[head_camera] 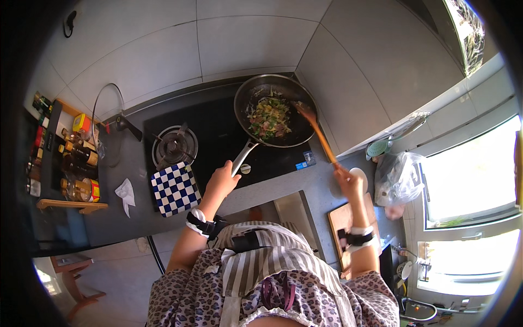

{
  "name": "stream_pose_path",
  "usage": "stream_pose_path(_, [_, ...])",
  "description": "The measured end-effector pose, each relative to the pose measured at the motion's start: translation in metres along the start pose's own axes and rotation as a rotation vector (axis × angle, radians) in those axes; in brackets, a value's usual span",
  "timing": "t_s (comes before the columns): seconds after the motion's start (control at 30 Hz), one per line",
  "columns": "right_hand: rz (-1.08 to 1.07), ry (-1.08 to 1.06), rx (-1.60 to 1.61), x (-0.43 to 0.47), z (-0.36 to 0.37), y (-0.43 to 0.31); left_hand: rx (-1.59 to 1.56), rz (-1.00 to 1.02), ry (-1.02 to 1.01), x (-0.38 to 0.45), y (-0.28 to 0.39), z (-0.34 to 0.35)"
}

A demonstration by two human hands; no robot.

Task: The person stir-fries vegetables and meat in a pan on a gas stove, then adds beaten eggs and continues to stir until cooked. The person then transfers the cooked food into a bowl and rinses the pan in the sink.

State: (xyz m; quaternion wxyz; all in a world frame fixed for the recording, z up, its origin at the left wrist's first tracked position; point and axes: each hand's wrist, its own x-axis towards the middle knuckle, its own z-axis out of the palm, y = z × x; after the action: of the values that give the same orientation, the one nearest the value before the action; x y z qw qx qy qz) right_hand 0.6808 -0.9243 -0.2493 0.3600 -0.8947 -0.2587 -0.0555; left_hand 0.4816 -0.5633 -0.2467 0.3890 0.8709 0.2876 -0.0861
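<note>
My left hand [222, 180] grips the metal handle [244, 157] of a dark frying pan [300, 137] on the right side of the black cooktop [216, 126]. Chopped food [269, 117], with yellow, green and pinkish-brown pieces, lies in the middle of the pan. In my right hand [349, 182], slightly blurred, is the end of a wooden spatula [320, 137]. Its flat head rests inside the pan at the right, beside the food. The burner under the pan is hidden.
Left of the pan are a bare gas burner [175, 146] and a blue-and-white checkered dish [176, 189]. A glass lid [109, 122] stands by the seasoning rack [77, 163], near a crumpled tissue [126, 195]. At right are a wooden cutting board [338, 225] and a plastic bag [397, 180].
</note>
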Motion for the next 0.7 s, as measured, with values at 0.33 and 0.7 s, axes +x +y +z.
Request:
stream_pose_path(0.33, [-0.615, -0.639, -1.241, 0.205, -0.08, -0.107, 0.072, -0.042, 0.043, 0.011, -0.015, 0.008])
stream_pose_path(0.7, [-0.663, -0.852, -1.165, 0.293, -0.062, -0.13, 0.095, 0.092, 0.032, 0.021, -0.033, -0.008])
